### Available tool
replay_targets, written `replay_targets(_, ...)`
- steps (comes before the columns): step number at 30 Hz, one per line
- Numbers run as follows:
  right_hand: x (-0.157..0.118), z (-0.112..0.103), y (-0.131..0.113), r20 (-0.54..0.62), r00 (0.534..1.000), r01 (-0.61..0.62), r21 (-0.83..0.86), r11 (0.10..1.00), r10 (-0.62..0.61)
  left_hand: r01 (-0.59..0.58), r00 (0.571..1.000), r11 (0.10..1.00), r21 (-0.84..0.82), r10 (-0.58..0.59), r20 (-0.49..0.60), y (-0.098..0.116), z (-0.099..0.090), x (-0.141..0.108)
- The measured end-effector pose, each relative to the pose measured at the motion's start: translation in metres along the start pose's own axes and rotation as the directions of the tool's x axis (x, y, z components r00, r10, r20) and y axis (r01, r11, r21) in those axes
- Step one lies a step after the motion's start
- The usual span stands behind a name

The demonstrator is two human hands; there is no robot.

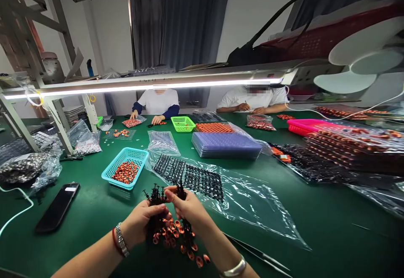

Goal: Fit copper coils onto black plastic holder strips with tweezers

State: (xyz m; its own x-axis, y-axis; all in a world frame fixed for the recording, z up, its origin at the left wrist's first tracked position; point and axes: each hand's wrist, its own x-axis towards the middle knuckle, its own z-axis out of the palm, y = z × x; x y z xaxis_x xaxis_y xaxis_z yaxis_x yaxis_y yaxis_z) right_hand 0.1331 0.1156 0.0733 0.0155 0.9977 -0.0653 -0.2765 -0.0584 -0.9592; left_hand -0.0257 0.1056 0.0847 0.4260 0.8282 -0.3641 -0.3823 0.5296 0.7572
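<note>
My left hand (pixel 142 219) is closed round a bunch of black plastic sprues (pixel 154 200), thin branched strips with small knobs. Close beside it, my right hand (pixel 189 208) grips another cluster of the same black sprues (pixel 181 191). Small orange oval rings (pixel 173 229) lie on the green table just below and between my hands; some are partly hidden by the strips. Beyond my hands, rows of black sprue grid (pixel 202 181) rest on a clear plastic bag (pixel 252 198). A pair of metal tweezers (pixel 261 255) lies right of my right forearm.
A blue basket (pixel 109 173) holds orange rings. Behind stand a stack of clear trays (pixel 225 145) and a green basket (pixel 183 124). A phone (pixel 58 208) lies at left. Filled trays (pixel 344 147) are piled right. Two people sit across the table under a lamp bar (pixel 142 87).
</note>
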Motion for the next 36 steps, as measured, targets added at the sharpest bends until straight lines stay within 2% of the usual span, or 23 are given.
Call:
replay_targets(4,-0.001,0.004,0.002,-0.008,0.999,0.032,-0.015,0.999,-0.032,-0.017,1.0,1.0,-0.008,0.017,0.006,-0.002,-0.001,0.002)
replay_targets(14,-0.008,0.006,-0.005,-0.018,0.991,0.137,0.08,0.987,-0.136,-0.06,0.998,0.998,-0.014,0.06,-0.021,0.002,-0.005,0.007)
replay_targets(21,-0.004,-0.001,-0.006,-0.059,0.992,0.121,0.1,0.988,-0.115,-0.052,0.997,0.999,0.001,0.052,-0.056,-0.001,-0.006,0.009)
replay_targets(29,-0.004,-0.001,-0.007,0.092,0.995,0.032,0.006,0.999,-0.032,0.026,0.998,0.999,0.036,-0.028,0.056,-0.002,-0.006,0.004)
replay_targets(36,-0.007,0.004,-0.008,0.128,0.99,0.066,-0.004,0.998,-0.065,-0.037,0.997,0.999,-0.016,0.038,0.069,-0.004,-0.004,0.003)
